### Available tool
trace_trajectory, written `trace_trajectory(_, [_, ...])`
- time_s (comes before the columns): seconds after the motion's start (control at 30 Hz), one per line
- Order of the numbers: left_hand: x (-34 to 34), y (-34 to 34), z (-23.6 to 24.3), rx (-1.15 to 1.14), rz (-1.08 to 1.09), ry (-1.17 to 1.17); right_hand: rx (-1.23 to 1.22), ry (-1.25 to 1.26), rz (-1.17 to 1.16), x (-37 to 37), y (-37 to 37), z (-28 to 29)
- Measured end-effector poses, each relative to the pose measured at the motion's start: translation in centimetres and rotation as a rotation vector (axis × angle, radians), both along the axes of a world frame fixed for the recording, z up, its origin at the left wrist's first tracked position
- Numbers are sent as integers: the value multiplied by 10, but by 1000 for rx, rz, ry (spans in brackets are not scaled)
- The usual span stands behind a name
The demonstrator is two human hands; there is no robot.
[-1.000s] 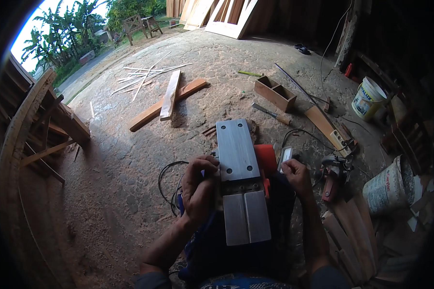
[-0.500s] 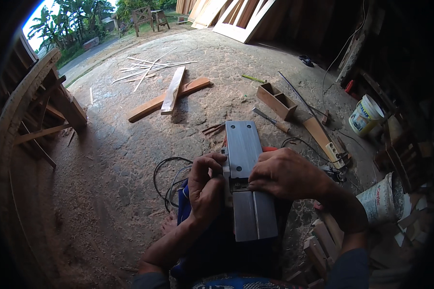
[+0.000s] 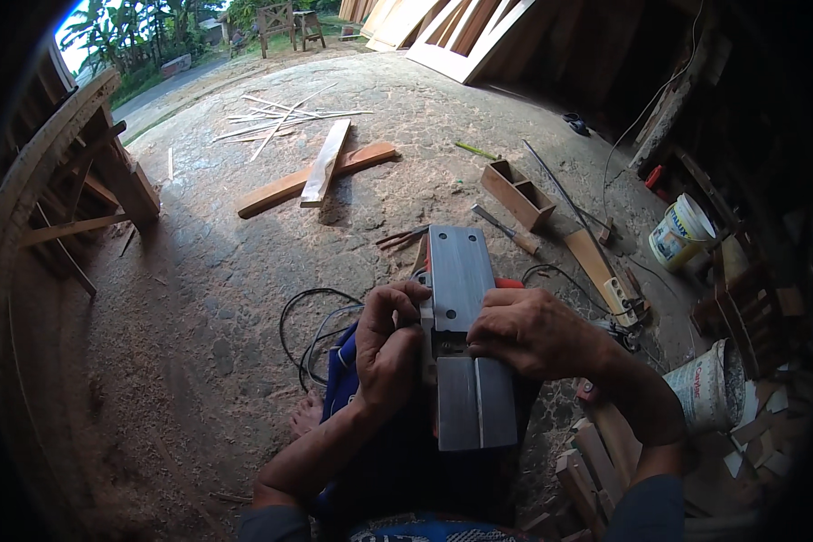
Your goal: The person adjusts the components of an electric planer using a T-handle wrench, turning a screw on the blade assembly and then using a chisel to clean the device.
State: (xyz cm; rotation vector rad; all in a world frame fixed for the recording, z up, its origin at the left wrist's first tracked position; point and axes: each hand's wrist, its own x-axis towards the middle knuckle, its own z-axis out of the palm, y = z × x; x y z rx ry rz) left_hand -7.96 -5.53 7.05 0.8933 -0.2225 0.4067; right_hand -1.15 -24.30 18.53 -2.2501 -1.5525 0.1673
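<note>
Right hand moved from beside planer onto its middle, over gap between plates.

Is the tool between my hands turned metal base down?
No, its flat grey rectangular metal base faces up toward the camera, with your right hand over one edge.

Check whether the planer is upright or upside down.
Upside down: the planer shows its flat metal sole plates facing up toward the camera, the right hand at the gap between them.
</note>
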Motion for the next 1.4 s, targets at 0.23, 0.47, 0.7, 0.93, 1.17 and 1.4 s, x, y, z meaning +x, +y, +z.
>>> trace_trajectory(0.23, [3, 2, -8, -11, 4, -7, -77, 30, 4, 0, 7, 12])
trace_trajectory(0.47, [2, 1, -6, -26, -20, -6, -81, 43, -49, -5, 21, 2])
trace_trajectory(0.7, [-1, 2, -3, -23, -45, 12, -32, 12, 67, 0, 27, -2])
trace_trajectory(0.93, [3, 3, -7, 9, -50, -26, 50, -6, 242, 9, 30, -6])
trace_trajectory(1.17, [-1, 4, 5, -36, -7, 62, 127, -29, 260, 13, 30, -19])
trace_trajectory(1.4, [1, 6, 4, 65, 13, 67, 85, 9, 312, 20, 28, -19])
